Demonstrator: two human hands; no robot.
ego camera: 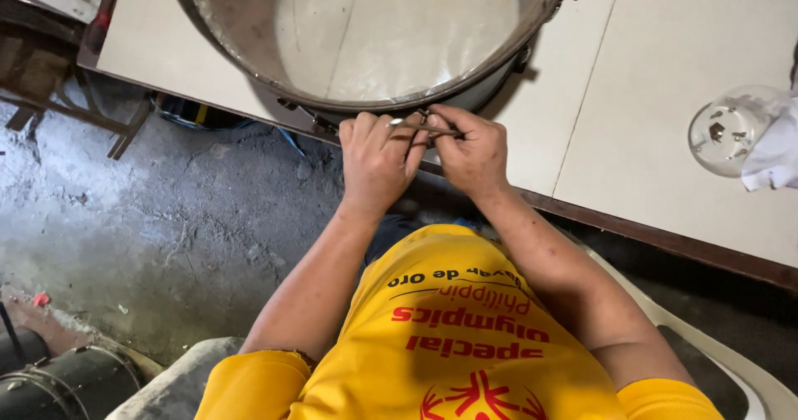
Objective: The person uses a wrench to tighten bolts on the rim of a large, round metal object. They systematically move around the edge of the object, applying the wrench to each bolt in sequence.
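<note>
Hands: left hand (376,158) and right hand (472,152) are held together at the near rim of the drum (374,37), fingers clamped on a thin metal rod (424,128) | drum: laid on the white table (665,46), clear head upward | risk: rod could be dropped to the concrete floor (166,220) if the pinch slips; small parts in the glass bowl (731,129) lie well apart.

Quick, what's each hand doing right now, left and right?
Left hand: closed on the thin metal tool at the drum rim.
Right hand: closed, pinching the same tool's other end.
</note>
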